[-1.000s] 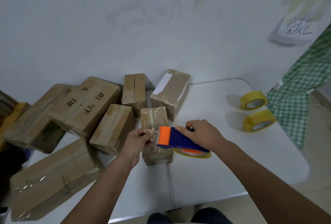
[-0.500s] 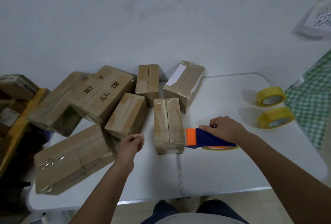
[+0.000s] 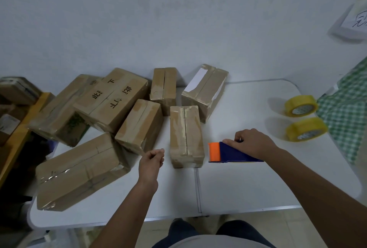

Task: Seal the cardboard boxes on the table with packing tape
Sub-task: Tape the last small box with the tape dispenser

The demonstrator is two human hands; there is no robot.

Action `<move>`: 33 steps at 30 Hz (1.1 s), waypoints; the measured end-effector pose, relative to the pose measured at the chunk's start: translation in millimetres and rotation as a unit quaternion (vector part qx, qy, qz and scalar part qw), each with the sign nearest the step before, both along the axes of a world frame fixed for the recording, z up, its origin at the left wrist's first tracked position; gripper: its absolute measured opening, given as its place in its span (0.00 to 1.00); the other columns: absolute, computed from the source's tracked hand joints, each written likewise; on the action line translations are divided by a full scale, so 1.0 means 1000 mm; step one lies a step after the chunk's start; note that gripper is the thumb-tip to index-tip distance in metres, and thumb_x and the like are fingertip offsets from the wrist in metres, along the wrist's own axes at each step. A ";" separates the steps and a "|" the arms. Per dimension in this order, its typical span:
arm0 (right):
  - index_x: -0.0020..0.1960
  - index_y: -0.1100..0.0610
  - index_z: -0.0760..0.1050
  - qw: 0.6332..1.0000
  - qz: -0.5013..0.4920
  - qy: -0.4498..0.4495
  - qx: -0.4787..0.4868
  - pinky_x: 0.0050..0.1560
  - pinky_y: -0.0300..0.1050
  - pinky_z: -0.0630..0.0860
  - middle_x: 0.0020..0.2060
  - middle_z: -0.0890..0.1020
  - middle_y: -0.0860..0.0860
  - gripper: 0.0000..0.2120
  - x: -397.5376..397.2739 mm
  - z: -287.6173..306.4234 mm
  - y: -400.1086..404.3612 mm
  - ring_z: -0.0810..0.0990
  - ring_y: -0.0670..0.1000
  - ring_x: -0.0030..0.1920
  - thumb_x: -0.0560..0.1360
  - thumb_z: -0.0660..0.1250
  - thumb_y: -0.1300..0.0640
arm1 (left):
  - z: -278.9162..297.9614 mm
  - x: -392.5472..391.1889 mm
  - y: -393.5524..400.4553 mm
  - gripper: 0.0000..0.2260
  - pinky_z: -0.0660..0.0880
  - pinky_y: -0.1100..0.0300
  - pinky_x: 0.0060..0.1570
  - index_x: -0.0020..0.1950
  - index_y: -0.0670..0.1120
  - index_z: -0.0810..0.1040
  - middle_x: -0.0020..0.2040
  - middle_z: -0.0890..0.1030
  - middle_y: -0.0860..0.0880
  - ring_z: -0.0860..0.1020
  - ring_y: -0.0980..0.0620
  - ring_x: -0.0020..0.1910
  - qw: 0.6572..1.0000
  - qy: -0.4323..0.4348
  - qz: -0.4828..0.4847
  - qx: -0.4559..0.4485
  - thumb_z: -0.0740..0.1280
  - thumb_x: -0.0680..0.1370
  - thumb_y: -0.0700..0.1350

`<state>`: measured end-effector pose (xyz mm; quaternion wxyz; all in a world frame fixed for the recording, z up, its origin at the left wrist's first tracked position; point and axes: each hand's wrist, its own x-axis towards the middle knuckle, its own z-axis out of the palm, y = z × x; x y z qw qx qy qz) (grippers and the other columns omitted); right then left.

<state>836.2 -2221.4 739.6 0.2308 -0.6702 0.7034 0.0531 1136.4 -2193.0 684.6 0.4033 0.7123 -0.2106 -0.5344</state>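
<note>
1. Far left, a long box [image 3: 79, 170] lies flat at the table's [image 3: 258, 188] left edge, its long axis running from near left to far right, clear tape shining along its top.
2. Behind it more cardboard boxes crowd together: one with black printed characters [image 3: 111, 98] lies tilted on its neighbours, and a smaller box [image 3: 140, 125] lies beside it, seam pointing away from me and slightly right.
3. My left hand [image 3: 151, 161] hovers over the table with fingers curled into a loose fist, holding nothing, just left of the middle box.
4. The middle box [image 3: 185, 135] lies flat in front of me, long axis pointing straight away from me, its centre seam running the same way, taped.
5. Two more boxes [image 3: 163, 89] [image 3: 205, 91] stand behind it against the wall.
6. My right hand [image 3: 252, 143] grips the blue tape dispenser [image 3: 232, 153], which rests on the table just right of the middle box; its orange end points left at that box, its long axis running left to right.
7. Far right, two yellow tape rolls [image 3: 300, 105] [image 3: 305, 131] sit near a green checked cloth [image 3: 345, 118].
</note>
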 end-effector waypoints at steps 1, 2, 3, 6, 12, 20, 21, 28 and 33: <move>0.47 0.49 0.75 1.000 0.002 0.000 0.000 0.44 0.42 0.71 0.43 0.78 0.47 0.24 0.000 0.000 0.000 0.77 0.48 0.44 0.75 0.55 0.29 | -0.001 -0.001 0.000 0.06 0.74 0.57 0.52 0.46 0.42 0.79 0.42 0.79 0.47 0.77 0.51 0.43 1.000 0.000 0.001 0.002 0.70 0.79 0.44; 0.47 0.49 0.75 1.000 0.004 0.001 0.000 0.44 0.42 0.71 0.43 0.78 0.47 0.25 0.001 0.000 -0.001 0.77 0.48 0.44 0.75 0.55 0.29 | -0.001 -0.001 0.001 0.06 0.75 0.57 0.53 0.47 0.42 0.79 0.43 0.79 0.47 0.77 0.51 0.43 1.000 -0.001 0.001 0.003 0.70 0.79 0.44; 0.48 0.49 0.75 1.000 0.005 0.000 0.001 0.44 0.42 0.71 0.43 0.78 0.47 0.25 0.001 0.000 -0.001 0.77 0.48 0.44 0.75 0.55 0.29 | -0.002 -0.001 0.001 0.06 0.75 0.57 0.53 0.47 0.42 0.79 0.43 0.79 0.47 0.77 0.51 0.44 1.000 -0.003 0.001 0.005 0.71 0.79 0.45; 0.48 0.49 0.74 1.000 0.011 -0.003 0.003 0.43 0.41 0.69 0.43 0.76 0.46 0.23 0.004 0.002 -0.002 0.76 0.48 0.44 0.76 0.55 0.31 | -0.003 0.001 0.002 0.06 0.74 0.55 0.55 0.48 0.43 0.78 0.45 0.79 0.47 0.77 0.50 0.45 1.000 -0.016 -0.002 0.009 0.71 0.78 0.45; 0.54 0.51 0.76 1.000 0.020 0.010 0.013 0.44 0.41 0.69 0.42 0.75 0.46 0.25 0.009 -0.001 -0.005 0.76 0.47 0.44 0.76 0.56 0.31 | -0.010 -0.003 0.000 0.13 0.74 0.53 0.53 0.51 0.41 0.76 0.47 0.77 0.47 0.75 0.49 0.47 0.999 -0.025 -0.016 0.022 0.74 0.76 0.47; 0.54 0.53 0.76 0.999 0.026 0.025 0.018 0.44 0.41 0.70 0.42 0.76 0.47 0.26 0.010 -0.004 -0.009 0.77 0.48 0.44 0.76 0.56 0.31 | -0.010 -0.015 -0.004 0.19 0.67 0.54 0.51 0.56 0.46 0.71 0.47 0.73 0.50 0.72 0.52 0.47 0.998 -0.038 -0.033 0.042 0.76 0.73 0.51; 0.54 0.53 0.76 0.999 0.027 0.031 0.021 0.44 0.41 0.70 0.42 0.76 0.47 0.27 0.010 -0.005 -0.010 0.77 0.48 0.44 0.76 0.55 0.31 | -0.011 -0.017 -0.004 0.19 0.67 0.55 0.50 0.56 0.46 0.70 0.47 0.72 0.50 0.72 0.51 0.47 0.998 -0.043 -0.036 0.041 0.76 0.74 0.50; 0.53 0.55 0.76 0.997 0.030 0.057 0.032 0.43 0.41 0.69 0.43 0.79 0.51 0.27 0.015 -0.013 -0.012 0.77 0.50 0.42 0.77 0.55 0.32 | -0.021 -0.018 -0.004 0.18 0.69 0.58 0.42 0.56 0.45 0.70 0.46 0.72 0.48 0.72 0.53 0.42 0.997 -0.065 -0.036 0.027 0.76 0.74 0.47; 0.50 0.55 0.78 0.998 0.021 0.051 0.037 0.43 0.41 0.72 0.42 0.81 0.51 0.29 0.016 -0.022 -0.015 0.79 0.51 0.42 0.76 0.55 0.31 | -0.022 -0.012 -0.008 0.19 0.68 0.56 0.50 0.57 0.44 0.72 0.45 0.72 0.50 0.72 0.53 0.44 0.997 -0.043 -0.035 0.048 0.77 0.73 0.48</move>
